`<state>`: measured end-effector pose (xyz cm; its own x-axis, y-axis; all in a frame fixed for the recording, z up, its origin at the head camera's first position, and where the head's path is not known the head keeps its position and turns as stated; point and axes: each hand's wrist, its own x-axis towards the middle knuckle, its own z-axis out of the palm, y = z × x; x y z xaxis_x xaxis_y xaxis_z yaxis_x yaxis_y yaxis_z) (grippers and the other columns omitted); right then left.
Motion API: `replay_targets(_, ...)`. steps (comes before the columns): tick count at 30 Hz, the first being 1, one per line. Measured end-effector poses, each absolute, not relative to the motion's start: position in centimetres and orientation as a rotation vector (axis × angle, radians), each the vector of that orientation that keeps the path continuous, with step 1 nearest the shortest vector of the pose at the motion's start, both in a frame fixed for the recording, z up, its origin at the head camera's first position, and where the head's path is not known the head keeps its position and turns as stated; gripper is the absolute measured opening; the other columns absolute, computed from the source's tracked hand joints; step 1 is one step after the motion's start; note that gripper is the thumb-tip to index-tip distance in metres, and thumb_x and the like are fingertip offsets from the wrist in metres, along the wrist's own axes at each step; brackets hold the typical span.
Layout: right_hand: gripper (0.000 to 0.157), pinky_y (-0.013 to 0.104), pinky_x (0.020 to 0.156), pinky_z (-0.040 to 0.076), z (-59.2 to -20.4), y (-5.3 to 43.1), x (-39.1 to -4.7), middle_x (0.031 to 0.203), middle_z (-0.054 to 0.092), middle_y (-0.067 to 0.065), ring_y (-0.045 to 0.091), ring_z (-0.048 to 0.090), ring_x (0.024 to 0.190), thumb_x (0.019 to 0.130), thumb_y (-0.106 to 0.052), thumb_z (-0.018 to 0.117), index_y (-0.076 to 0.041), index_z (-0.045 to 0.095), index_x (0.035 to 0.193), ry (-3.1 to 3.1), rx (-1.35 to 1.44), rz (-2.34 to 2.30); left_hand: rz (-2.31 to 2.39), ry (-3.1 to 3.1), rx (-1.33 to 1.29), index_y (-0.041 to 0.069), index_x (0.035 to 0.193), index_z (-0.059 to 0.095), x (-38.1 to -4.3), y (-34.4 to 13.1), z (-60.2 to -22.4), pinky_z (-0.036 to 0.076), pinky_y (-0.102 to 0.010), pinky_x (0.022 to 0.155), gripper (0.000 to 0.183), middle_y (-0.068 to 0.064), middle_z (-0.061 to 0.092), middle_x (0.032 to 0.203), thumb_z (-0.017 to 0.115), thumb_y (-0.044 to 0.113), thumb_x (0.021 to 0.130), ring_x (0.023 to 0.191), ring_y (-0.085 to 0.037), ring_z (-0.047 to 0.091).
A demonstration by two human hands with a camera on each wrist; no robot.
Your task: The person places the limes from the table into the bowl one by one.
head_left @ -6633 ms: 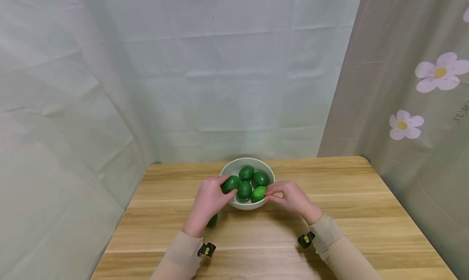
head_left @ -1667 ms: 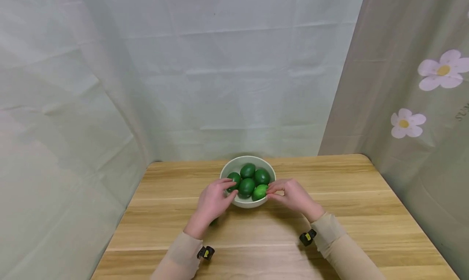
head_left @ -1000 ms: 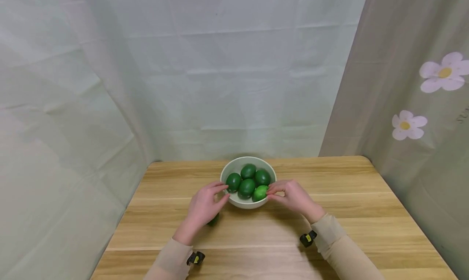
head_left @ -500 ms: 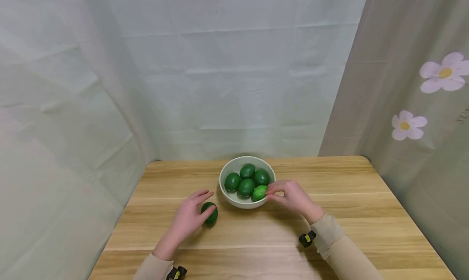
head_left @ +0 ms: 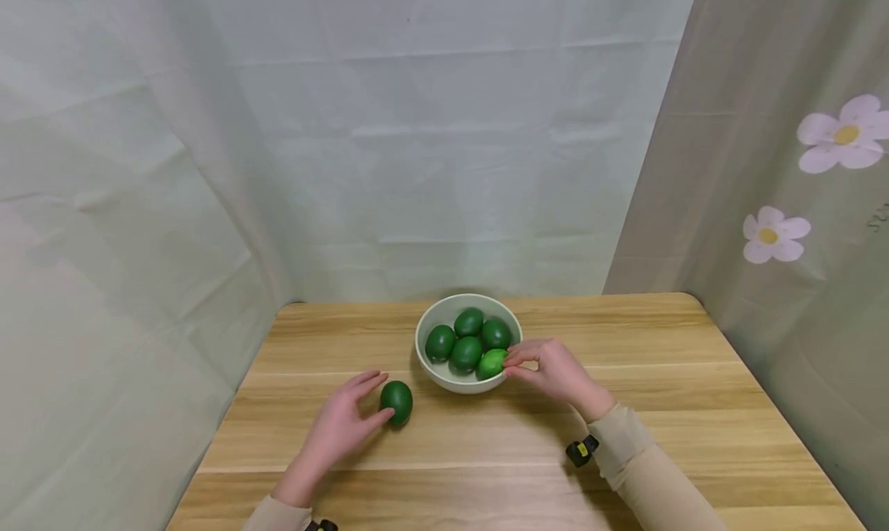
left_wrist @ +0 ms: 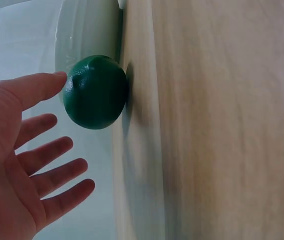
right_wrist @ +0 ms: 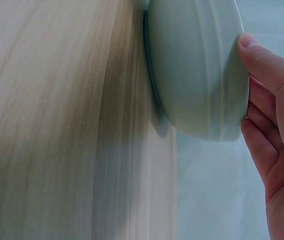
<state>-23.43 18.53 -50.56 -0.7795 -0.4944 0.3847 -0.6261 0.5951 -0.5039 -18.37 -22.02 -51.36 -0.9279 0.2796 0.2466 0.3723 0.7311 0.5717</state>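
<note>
A smooth, dark green avocado [head_left: 397,403] lies on the table, left of and in front of the pale green bowl [head_left: 469,388]. My left hand [head_left: 344,418] is beside it, fingers spread and fairly straight; in the left wrist view the thumb tip comes right at the avocado [left_wrist: 96,92]. Inside the bowl are several more dark green avocados [head_left: 466,354] and one brighter green lime [head_left: 491,364]. My right hand [head_left: 553,372] holds the bowl's right front rim, close to the lime. The right wrist view has the thumb at the rim and the other fingertips hidden behind it.
The wooden table [head_left: 625,377] has its back edge against a pale curtain [head_left: 451,168], with the bowl near that edge. A flowered curtain [head_left: 774,234] hangs on the right. Both wrists wear small black cameras [head_left: 582,451].
Earlier my left hand was at an avocado in the bowl's left side. It has withdrawn left and down to the avocado on the table, opening wider. My right hand has stayed at the rim.
</note>
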Motion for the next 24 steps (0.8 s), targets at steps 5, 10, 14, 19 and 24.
replay_targets(5,0.010,0.041,0.101,0.061,-50.62,18.56,-23.48,0.108,0.081,-0.003,0.017,0.075,0.109,0.092,-0.022,0.087,-0.015,0.087,0.100,-2.607,0.937,0.944,-0.947,-2.813,-0.543,0.004,0.142,0.069,-18.44,-22.27,-51.73,0.048,-0.062,0.114,0.064,-0.020,0.062,0.149,0.093,0.025,0.086,0.135,-0.044,0.060)
replay_targets(10,0.011,0.041,0.101,0.061,-50.69,18.55,-23.51,0.109,0.081,-0.003,0.017,0.075,0.108,0.092,-0.023,0.087,-0.015,0.087,0.100,-2.611,0.938,0.947,-0.977,-2.821,-0.567,0.002,0.142,0.068,-18.52,-22.15,-52.08,0.047,-0.060,0.115,0.067,-0.019,0.062,0.150,0.095,0.022,0.084,0.136,-0.042,0.060)
replay_targets(14,0.011,0.041,0.102,0.061,-50.75,18.51,-23.51,0.109,0.081,-0.003,0.016,0.075,0.108,0.092,-0.023,0.087,-0.015,0.087,0.099,-2.606,0.938,0.948,-1.011,-2.826,-0.570,0.001,0.142,0.067,-18.49,-21.87,-52.23,0.047,-0.059,0.115,0.068,-0.019,0.061,0.150,0.095,0.019,0.083,0.136,-0.042,0.060)
replay_targets(19,0.010,0.041,0.102,0.060,-50.80,18.53,-23.51,0.109,0.081,-0.003,0.016,0.075,0.109,0.092,-0.023,0.087,-0.016,0.087,0.099,-2.609,0.928,0.948,-1.039,-2.834,-0.571,0.001,0.143,0.067,-18.40,-21.63,-52.28,0.045,-0.059,0.117,0.069,-0.019,0.060,0.151,0.096,0.019,0.083,0.138,-0.041,0.059)
replay_targets(24,0.011,0.042,0.103,0.060,-50.66,18.50,-23.40,0.110,0.081,-0.003,0.017,0.075,0.110,0.093,-0.023,0.087,-0.016,0.087,0.100,-2.616,0.920,0.955,-1.060,-2.833,-0.602,0.001,0.143,0.067,-18.37,-21.42,-52.17,0.044,-0.059,0.117,0.070,-0.020,0.059,0.152,0.096,0.017,0.082,0.138,-0.042,0.058)
